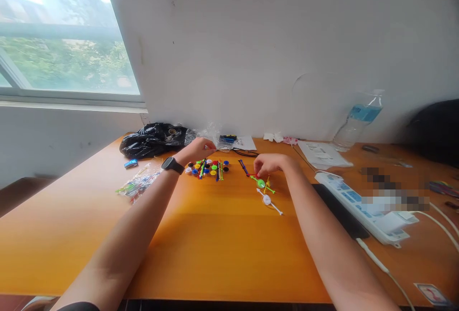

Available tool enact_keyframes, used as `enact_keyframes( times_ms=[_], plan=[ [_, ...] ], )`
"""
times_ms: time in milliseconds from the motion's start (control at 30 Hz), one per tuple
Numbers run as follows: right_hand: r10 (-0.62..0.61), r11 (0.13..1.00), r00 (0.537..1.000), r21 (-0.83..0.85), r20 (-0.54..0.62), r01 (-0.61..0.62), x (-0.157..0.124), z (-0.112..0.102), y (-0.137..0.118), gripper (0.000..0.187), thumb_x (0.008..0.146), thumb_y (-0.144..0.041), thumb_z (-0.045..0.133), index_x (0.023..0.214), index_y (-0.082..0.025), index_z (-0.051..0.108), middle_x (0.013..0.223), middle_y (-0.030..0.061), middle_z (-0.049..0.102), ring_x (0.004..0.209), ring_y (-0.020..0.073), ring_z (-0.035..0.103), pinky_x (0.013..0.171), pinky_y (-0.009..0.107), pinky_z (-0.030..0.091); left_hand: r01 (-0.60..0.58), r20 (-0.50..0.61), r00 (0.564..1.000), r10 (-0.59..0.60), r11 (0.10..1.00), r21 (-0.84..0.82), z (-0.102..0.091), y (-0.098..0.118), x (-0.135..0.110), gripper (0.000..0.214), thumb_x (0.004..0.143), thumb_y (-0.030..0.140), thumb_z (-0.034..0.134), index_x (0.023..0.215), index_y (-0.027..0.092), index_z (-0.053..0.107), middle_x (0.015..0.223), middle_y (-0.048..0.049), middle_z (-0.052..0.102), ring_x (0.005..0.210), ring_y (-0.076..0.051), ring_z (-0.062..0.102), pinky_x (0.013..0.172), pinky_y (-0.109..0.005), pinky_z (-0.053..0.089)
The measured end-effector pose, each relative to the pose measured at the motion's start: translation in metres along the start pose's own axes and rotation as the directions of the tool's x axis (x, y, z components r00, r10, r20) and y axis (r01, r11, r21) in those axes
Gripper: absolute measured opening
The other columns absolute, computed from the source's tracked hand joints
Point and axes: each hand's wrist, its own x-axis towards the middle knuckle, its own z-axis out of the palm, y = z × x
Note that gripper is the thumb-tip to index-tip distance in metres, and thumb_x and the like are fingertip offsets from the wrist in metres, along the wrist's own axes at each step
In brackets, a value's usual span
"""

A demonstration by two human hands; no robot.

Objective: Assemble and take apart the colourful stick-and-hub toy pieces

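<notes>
My left hand (199, 150) hovers above a cluster of small round plastic caps (213, 172) in several colours, its fingers pinched together. What they hold, if anything, is too small to make out. Thin coloured plastic arrows (220, 171) lie among the caps. To the right, my right hand (269, 163) reaches down to the table, fingertips closed on a red plastic piece (253, 175) that they partly hide. Close beside it lie a blue arrow (244, 167), a green arrow spinner (261, 183) and a yellow one (267, 184). Nearer me is a white arrow spinner (266, 200).
On the left are a clear bag of coloured parts (138, 183), a blue packet (131, 163) and a black plastic bag (147, 141). A power strip (362, 208) with cables, a black flat object (337, 210) and a plastic bottle (355, 122) stand right. Papers (322, 154) lie by the wall.
</notes>
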Motion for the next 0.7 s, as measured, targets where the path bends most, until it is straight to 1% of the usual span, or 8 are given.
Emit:
enact_keyframes(
  times_ms=[167, 233, 300, 367, 433, 500, 567, 700],
  plan=[
    [-0.014, 1.0, 0.992, -0.001, -0.127, 0.014, -0.004, -0.004, -0.005, 0.013, 0.068, -0.018, 0.08, 0.08, -0.019, 0.075, 0.083, 0.0048, 0.077, 0.08, 0.0217, 0.071, 0.063, 0.026, 0.045, -0.09, -0.023, 0.996, 0.09, 0.995, -0.04, 0.006, 0.02, 0.003, 0.022, 0.088, 0.034, 0.069, 0.099, 0.02, 0.082, 0.1, -0.0061, 0.08, 0.089, -0.022, 0.071, 0.084, -0.029, 0.054],
    [-0.042, 0.996, 0.983, 0.074, -0.18, 0.056, -0.009, -0.006, -0.009, 0.007, 0.07, -0.018, 0.077, 0.075, -0.018, 0.072, 0.077, 0.0049, 0.076, 0.074, 0.0206, 0.07, 0.061, 0.026, 0.046, -0.128, -0.001, 0.992, 0.128, 0.99, -0.058, 0.013, 0.027, 0.003, 0.021, 0.085, 0.034, 0.073, 0.099, 0.02, 0.082, 0.102, -0.0059, 0.08, 0.094, -0.023, 0.072, 0.087, -0.03, 0.054],
    [-0.083, 0.974, 0.969, 0.188, -0.234, 0.128, -0.013, -0.008, -0.013, 0.006, 0.071, -0.019, 0.073, 0.07, -0.018, 0.068, 0.071, 0.005, 0.074, 0.069, 0.0192, 0.069, 0.06, 0.025, 0.048, -0.148, 0.071, 0.986, 0.154, 0.986, -0.082, 0.019, 0.033, 0.001, 0.02, 0.081, 0.032, 0.078, 0.097, 0.02, 0.082, 0.102, -0.0059, 0.08, 0.095, -0.023, 0.073, 0.084, -0.029, 0.054],
    [-0.11, 0.938, 0.948, 0.283, -0.299, 0.198, -0.016, -0.008, -0.017, 0.01, 0.071, -0.02, 0.072, 0.067, -0.018, 0.063, 0.066, 0.0043, 0.072, 0.065, 0.0184, 0.07, 0.059, 0.024, 0.049, -0.127, 0.167, 0.975, 0.144, 0.986, -0.107, 0.021, 0.04, -0.003, 0.017, 0.075, 0.03, 0.084, 0.089, 0.019, 0.081, 0.095, -0.0062, 0.079, 0.085, -0.022, 0.073, 0.075, -0.028, 0.054],
    [-0.13, 0.905, 0.92, 0.335, -0.369, 0.262, -0.018, -0.008, -0.021, 0.013, 0.07, -0.019, 0.072, 0.066, -0.018, 0.06, 0.065, 0.0037, 0.072, 0.064, 0.0181, 0.071, 0.058, 0.023, 0.051, -0.054, 0.239, 0.967, 0.085, 0.99, -0.133, 0.02, 0.047, -0.008, 0.017, 0.072, 0.028, 0.087, 0.084, 0.018, 0.079, 0.084, -0.0056, 0.077, 0.069, -0.019, 0.07, 0.063, -0.026, 0.053],
    [-0.151, 0.867, 0.892, 0.376, -0.426, 0.327, -0.017, -0.007, -0.025, 0.015, 0.069, -0.018, 0.072, 0.066, -0.019, 0.057, 0.068, 0.0038, 0.072, 0.062, 0.0176, 0.071, 0.057, 0.023, 0.052, 0.023, 0.274, 0.961, 0.021, 0.988, -0.156, 0.017, 0.054, -0.013, 0.019, 0.071, 0.028, 0.087, 0.085, 0.018, 0.077, 0.075, -0.0039, 0.074, 0.056, -0.016, 0.065, 0.054, -0.025, 0.049],
    [-0.167, 0.833, 0.872, 0.406, -0.461, 0.375, -0.015, -0.007, -0.028, 0.017, 0.07, -0.018, 0.072, 0.066, -0.019, 0.056, 0.07, 0.0038, 0.072, 0.06, 0.0166, 0.069, 0.055, 0.024, 0.053, 0.049, 0.28, 0.96, -0.001, 0.985, -0.164, 0.015, 0.059, -0.017, 0.022, 0.071, 0.025, 0.085, 0.089, 0.019, 0.076, 0.072, -0.0026, 0.073, 0.054, -0.015, 0.063, 0.05, -0.023, 0.048],
    [-0.168, 0.798, 0.845, 0.433, -0.508, 0.419, -0.008, -0.005, -0.031, 0.018, 0.071, -0.019, 0.074, 0.072, -0.02, 0.056, 0.072, 0.0021, 0.071, 0.057, 0.0141, 0.066, 0.053, 0.023, 0.052, 0.039, 0.276, 0.961, 0.011, 0.984, -0.174, 0.017, 0.063, -0.018, 0.025, 0.073, 0.029, 0.083, 0.094, 0.018, 0.073, 0.085, -0.0051, 0.075, 0.06, -0.016, 0.067, 0.046, -0.021, 0.045]
  ],
)
